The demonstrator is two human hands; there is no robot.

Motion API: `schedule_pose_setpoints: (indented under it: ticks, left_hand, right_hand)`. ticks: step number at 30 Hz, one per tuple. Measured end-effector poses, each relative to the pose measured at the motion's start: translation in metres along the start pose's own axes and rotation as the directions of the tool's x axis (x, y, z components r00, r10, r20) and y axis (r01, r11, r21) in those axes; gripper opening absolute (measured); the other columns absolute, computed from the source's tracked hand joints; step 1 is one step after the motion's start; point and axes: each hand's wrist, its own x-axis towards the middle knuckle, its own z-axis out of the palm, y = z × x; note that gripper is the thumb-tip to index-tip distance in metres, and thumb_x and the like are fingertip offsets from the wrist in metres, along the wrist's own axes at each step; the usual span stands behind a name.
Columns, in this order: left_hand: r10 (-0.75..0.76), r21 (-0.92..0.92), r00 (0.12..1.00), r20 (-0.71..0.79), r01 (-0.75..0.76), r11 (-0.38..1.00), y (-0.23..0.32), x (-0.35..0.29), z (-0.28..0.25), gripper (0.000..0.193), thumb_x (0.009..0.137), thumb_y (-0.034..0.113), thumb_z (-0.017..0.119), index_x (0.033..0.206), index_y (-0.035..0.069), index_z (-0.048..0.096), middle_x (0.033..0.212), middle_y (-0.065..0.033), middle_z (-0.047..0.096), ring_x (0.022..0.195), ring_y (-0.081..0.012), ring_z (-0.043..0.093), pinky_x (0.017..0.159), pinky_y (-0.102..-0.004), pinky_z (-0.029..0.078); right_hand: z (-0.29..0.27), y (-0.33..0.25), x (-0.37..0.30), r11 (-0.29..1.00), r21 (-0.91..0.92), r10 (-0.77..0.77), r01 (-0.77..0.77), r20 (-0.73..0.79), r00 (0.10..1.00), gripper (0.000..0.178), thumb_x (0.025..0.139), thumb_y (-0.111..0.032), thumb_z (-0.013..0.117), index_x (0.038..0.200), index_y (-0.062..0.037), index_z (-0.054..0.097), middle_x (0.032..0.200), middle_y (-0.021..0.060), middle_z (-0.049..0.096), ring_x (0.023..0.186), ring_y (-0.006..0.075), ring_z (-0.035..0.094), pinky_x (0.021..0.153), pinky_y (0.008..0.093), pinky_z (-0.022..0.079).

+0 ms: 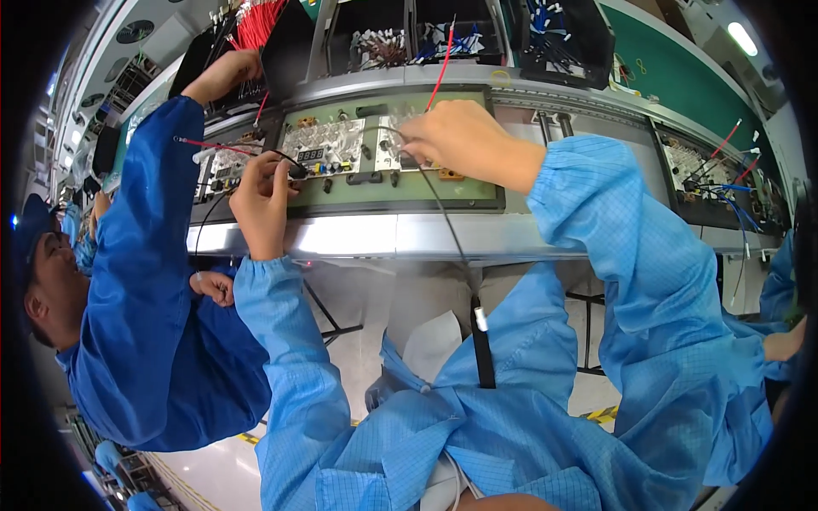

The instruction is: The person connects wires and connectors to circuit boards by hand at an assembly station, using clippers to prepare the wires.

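A green circuit board panel lies in a dark frame on the bench, carrying white component blocks and a small digit display. My left hand is closed at the panel's left part, thumb and fingers pinched beside the display. A dark piece shows at its fingertips, too covered to name. Over the panel's right part, my right hand is closed on a black wire. That wire hangs over the bench edge to a white connector near my lap. A red wire rises from behind my right hand.
Black bins with brown, blue and red wires stand behind the panel. At left, a co-worker in a dark blue sleeve reaches toward the red wires. Another wired board lies at right. A metal rail edges the bench.
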Motion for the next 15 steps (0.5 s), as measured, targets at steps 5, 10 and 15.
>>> schedule_pose_setpoints:
  ticks: [5,10,15]
  left_hand:
    - [0.003,0.062,1.000,-0.016,-0.002,0.998,0.003,-0.001,-0.001,0.013,0.087,0.006,0.061,0.099,0.002,0.062,0.067,-0.0015,0.060,0.054,-0.0032,0.053,0.045,-0.0183,0.041]
    - [0.134,0.261,0.991,0.008,-0.131,0.956,-0.013,-0.001,-0.008,0.023,0.087,0.013,0.063,0.070,-0.001,0.056,0.048,-0.0022,0.042,0.046,-0.0041,0.033,0.042,-0.0232,0.025]
    - [0.191,0.327,0.977,0.094,-0.212,0.921,-0.002,-0.004,-0.016,0.035,0.087,0.015,0.062,0.061,-0.003,0.047,0.049,-0.0046,0.027,0.047,-0.0063,0.024,0.042,-0.0279,0.020]
  right_hand:
    - [-0.001,0.006,-0.007,0.996,0.072,0.056,-0.057,0.025,0.998,0.014,0.082,-0.026,0.061,0.083,-0.0120,0.064,0.072,0.0080,0.065,0.068,0.0298,0.061,0.061,0.0413,0.046]
    - [-0.011,0.008,-0.023,0.988,0.146,0.064,-0.052,-0.079,0.995,0.016,0.082,-0.023,0.061,0.094,-0.0126,0.066,0.077,0.0074,0.066,0.069,0.0260,0.062,0.063,0.0354,0.048]
    - [-0.055,0.041,-0.020,0.823,0.562,0.250,0.086,-0.493,0.834,0.018,0.090,-0.015,0.052,0.102,-0.0038,0.058,0.087,0.0049,0.064,0.082,0.0155,0.062,0.071,0.0274,0.048]
